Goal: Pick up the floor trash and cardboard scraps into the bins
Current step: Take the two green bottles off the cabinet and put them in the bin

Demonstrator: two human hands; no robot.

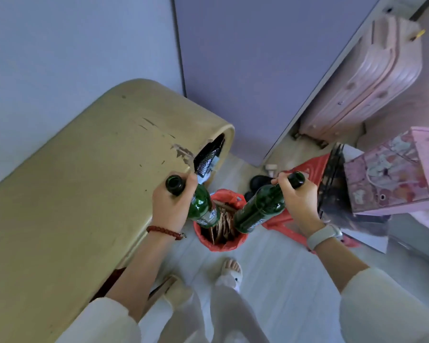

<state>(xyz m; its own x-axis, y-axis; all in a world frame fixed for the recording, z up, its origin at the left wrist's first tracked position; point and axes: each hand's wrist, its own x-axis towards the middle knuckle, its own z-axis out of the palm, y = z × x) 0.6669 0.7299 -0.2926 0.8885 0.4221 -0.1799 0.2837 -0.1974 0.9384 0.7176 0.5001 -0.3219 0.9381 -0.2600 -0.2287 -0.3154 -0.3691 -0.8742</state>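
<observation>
A worn beige table fills the left of the frame; pale walls above; a pink suitcase leans upper right; light wood-look floor below.

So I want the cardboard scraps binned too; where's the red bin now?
The red bin stands on the floor at centre frame, below both green bottles, beside the beige table.

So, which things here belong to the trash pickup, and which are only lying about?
Job:
- left hand holding left green bottle
- right hand holding right green bottle
- red-lined bin with cardboard scraps

Lying about:
- pink suitcase
- pink box
- yellow table
- black shoes
</observation>
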